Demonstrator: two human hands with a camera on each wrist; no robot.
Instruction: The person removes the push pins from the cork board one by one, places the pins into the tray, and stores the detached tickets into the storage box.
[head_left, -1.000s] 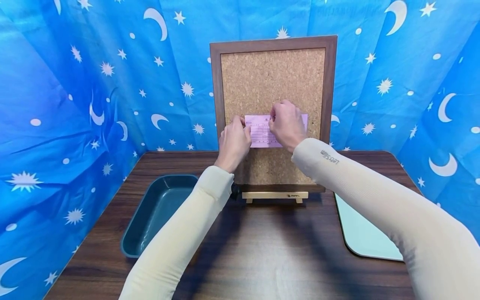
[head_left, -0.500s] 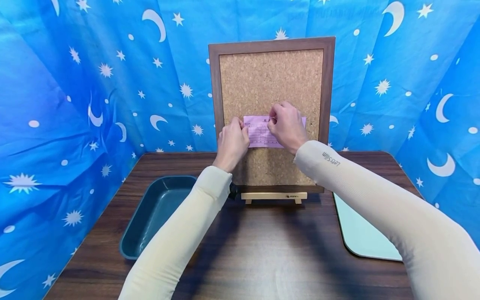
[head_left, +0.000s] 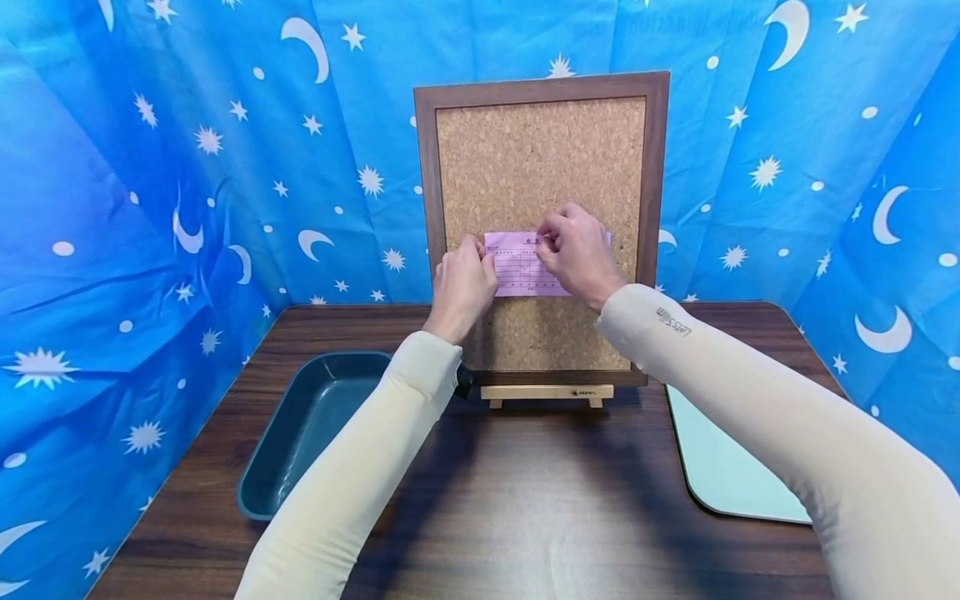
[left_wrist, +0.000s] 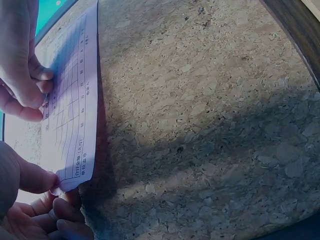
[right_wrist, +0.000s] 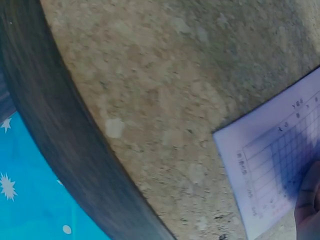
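A pink printed receipt slip [head_left: 510, 265] lies against the framed cork board [head_left: 540, 167], below its middle. My left hand [head_left: 461, 283] pinches the slip's left edge; in the left wrist view its thumb and curled fingers [left_wrist: 37, 182] hold that corner. My right hand [head_left: 581, 254] is at the slip's top middle, thumb and forefinger pinched together around what looks like a small pushpin, mostly hidden by the fingertips. In the right wrist view the slip's right end [right_wrist: 265, 160] sits near the cork, with part of the right hand [right_wrist: 308, 197] at the edge.
The board stands on a small wooden easel [head_left: 547, 392] on a dark wood table [head_left: 525, 500]. A dark teal tray [head_left: 300, 433] stands at the left, and a pale green board [head_left: 727, 458] lies at the right. A blue star-patterned curtain [head_left: 360, 125] surrounds the table.
Both hands stay nearly in place at the slip. The right wrist has dropped slightly and turned a little, with its fingertips still at the top edge. The view has shifted slightly.
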